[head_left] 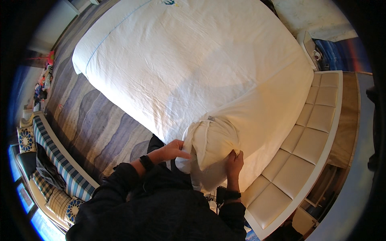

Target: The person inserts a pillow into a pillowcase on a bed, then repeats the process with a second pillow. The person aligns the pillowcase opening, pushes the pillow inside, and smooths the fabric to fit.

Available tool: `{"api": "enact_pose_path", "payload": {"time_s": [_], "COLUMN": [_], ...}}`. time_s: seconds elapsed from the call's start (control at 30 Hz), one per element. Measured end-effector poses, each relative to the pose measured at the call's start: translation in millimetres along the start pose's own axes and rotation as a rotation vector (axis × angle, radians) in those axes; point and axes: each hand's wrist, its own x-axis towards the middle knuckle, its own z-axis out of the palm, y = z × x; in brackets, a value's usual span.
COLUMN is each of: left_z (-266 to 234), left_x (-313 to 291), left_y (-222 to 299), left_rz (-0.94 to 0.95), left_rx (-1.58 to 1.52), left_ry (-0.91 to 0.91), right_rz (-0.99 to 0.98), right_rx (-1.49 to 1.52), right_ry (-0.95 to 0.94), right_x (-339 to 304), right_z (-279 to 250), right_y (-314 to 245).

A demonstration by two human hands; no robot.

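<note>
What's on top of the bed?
A white cover spreads across it, with a cream, pillow-like bundle at the near side, between the left hand and the right hand. Whatever lies beneath cover and bundle is hidden.

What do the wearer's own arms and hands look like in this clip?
Both arms wear long black sleeves, ending short of the wrists. The left hand and right hand are bare, without gloves. Each wrist has a dark band, left and right; I can't make out any markings on them.
</note>
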Motion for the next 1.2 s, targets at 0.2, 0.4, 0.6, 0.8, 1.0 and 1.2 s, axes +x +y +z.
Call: {"api": "enact_pose_path", "payload": {"time_s": [0.2,0.4,0.6,0.8,1.0,1.2], "left_z": [2.1,-18.0,-17.2,-21.0,21.1,61.8], "left_x": [22.1,25.5,13.6,-0.5,10.1,14.9], "left_y": [3.1,-5.9,2.1,26.2,47.4,53.4], "left_rz": [0.103,0.054,0.034,0.06,0.073,0.238], "left_rx": [-0.396,-0.389,0.02,-0.111,0.551,0.806], "left_ry": [0.191,0.593,0.725,0.72,0.722,0.565], "right_rz": [-0.664,-0.936,-0.98,-0.815,-1.15,-0.821], "right_rx": [-0.173,-0.354,-0.481,-0.02,-0.306,-0.025], "right_ry": [-0.007,-0.382,-0.537,-0.614,-0.624,-0.785], "right_x": [-14.1,-14.0,-7.3,0.9,7.6,30.6], "right_z": [-7.6,33.1,77.8,97.6,114.8,147.0], "right_y": [-73.8,-112.0,-103.1,-103.3,-104.6,-82.2]}}
